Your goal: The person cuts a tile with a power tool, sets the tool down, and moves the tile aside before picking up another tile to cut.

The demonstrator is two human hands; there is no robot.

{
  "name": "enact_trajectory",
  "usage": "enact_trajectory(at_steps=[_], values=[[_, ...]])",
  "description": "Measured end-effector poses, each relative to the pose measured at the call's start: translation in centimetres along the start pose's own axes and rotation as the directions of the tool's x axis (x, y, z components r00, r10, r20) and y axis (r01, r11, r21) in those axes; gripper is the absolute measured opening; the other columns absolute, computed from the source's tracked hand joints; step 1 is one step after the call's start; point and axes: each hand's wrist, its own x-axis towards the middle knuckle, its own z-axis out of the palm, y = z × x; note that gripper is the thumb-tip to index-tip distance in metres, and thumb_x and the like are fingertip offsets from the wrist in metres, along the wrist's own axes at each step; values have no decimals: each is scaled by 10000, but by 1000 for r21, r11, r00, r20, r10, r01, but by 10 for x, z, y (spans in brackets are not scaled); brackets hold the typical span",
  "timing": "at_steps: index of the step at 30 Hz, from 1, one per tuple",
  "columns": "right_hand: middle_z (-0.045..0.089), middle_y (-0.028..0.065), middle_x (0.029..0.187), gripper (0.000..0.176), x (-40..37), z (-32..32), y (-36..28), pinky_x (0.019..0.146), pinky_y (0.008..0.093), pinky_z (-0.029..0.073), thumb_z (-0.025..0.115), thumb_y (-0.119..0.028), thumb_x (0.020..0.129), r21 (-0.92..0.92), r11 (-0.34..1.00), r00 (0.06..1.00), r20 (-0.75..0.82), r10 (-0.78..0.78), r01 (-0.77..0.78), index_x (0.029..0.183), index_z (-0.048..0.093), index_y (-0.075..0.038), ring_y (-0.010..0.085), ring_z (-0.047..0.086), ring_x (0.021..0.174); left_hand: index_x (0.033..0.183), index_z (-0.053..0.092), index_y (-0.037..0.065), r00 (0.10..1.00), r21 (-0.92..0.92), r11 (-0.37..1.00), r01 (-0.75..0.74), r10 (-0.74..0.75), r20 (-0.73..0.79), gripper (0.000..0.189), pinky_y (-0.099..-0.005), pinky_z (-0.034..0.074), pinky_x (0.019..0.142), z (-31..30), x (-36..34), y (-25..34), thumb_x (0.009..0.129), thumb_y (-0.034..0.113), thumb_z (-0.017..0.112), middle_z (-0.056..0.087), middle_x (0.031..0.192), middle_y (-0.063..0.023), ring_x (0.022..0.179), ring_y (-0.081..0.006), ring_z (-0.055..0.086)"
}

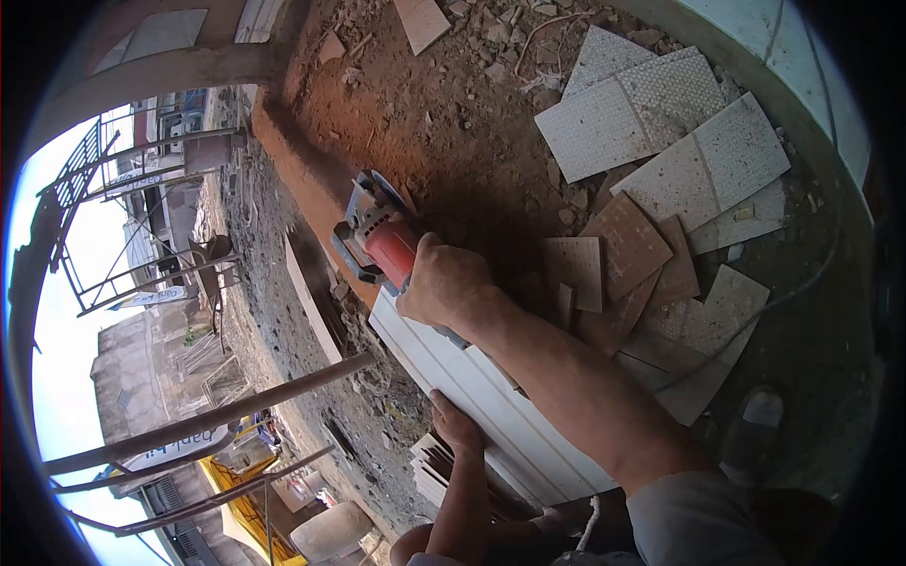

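Note:
My right hand (448,283) is closed around the grip of a red handheld electric tile saw (392,247). The saw sits at the far end of a long white striped tile (510,410), with a dusty haze around its blade guard. Whether the blade touches the tile cannot be made out. Along the tile's left edge, my left hand (457,424) grips it near the middle, its fingers partly hidden. A stack of tiles (432,469) stands beside that hand.
Patterned pale tiles (604,127) and brown tiles (628,236) lie on the rubble at the right. A cable (802,292) curves across the right side. A reddish ledge (307,170) runs beyond the saw. Metal poles (226,410) cross the left.

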Motion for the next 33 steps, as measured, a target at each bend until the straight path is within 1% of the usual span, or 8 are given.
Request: enact_trajectory(at_steps=[7, 13, 16, 19, 21, 24, 31, 33], values=[[674, 285, 1017, 574, -2, 0, 2, 876, 393, 557, 700, -275, 748, -2, 1000, 1000, -5, -10, 10, 1140, 477, 81, 354, 703, 963, 1207, 560, -112, 1000, -17, 1000, -11, 11, 14, 665, -362, 495, 863, 0, 0, -1, 1045, 494, 340, 645, 1113, -215, 984, -277, 627], [675, 285, 1004, 568, -4, 2, 3, 869, 397, 560, 702, -272, 746, 2, 1000, 1000, -5, -6, 6, 1131, 478, 82, 358, 705, 954, 1209, 560, -111, 1000, 10, 1000, 3, -3, 6, 650, -361, 495, 864, -1, 0, -1, 1048, 482, 348, 645, 1116, -213, 984, -276, 627], [675, 287, 1003, 571, -3, 3, 4, 865, 395, 562, 705, -275, 744, 0, 1000, 1000, -7, -10, 10, 1126, 478, 83, 357, 705, 952, 1213, 557, -113, 1000, -16, 1000, 4, -4, 11, 644, -358, 495, 868, 0, 1, -1, 1050, 474, 347, 638, 1128, -219, 991, -278, 624], [675, 288, 1004, 574, -5, 3, 4, 861, 394, 564, 708, -278, 743, -8, 1000, 1000, -9, -15, 15, 1124, 478, 84, 354, 707, 948, 1239, 544, -116, 1000, -19, 1000, -9, 9, 12, 646, -358, 495, 884, 0, 2, -2, 1051, 469, 344, 626, 1163, -231, 1019, -281, 619], [675, 288, 1005, 575, -5, 3, 5, 860, 392, 564, 708, -279, 743, -15, 1000, 1000, -6, -15, 15, 1125, 478, 84, 352, 707, 947, 1267, 524, -122, 1000, 31, 1000, 7, -6, -6, 655, -360, 494, 900, -1, 1, -1, 1050, 469, 346, 613, 1197, -243, 1048, -287, 614], [675, 289, 1002, 574, -5, 3, 6, 863, 391, 563, 708, -278, 743, -10, 1000, 1000, -3, -15, 15, 1125, 478, 84, 351, 708, 947, 1280, 513, -129, 1000, 19, 1000, 14, -14, 3, 666, -364, 494, 905, -2, 2, -2, 1049, 473, 346, 608, 1208, -254, 1059, -295, 614], [674, 293, 991, 563, -8, 5, 7, 860, 396, 563, 695, -275, 751, -2, 1000, 999, -23, -29, 29, 1117, 478, 93, 359, 707, 942, 1266, 523, -133, 1000, 41, 999, -4, 3, 27, 674, -373, 496, 901, -4, 5, -6, 1047, 478, 341, 604, 1209, -268, 1056, -311, 614], [674, 294, 990, 560, -8, 6, 9, 860, 398, 562, 692, -274, 752, -1, 1000, 999, -28, -30, 30, 1115, 478, 95, 361, 706, 941, 1256, 532, -134, 1000, 18, 1000, 4, -4, 21, 675, -377, 496, 900, -3, 6, -9, 1048, 477, 335, 609, 1199, -270, 1049, -319, 617]])
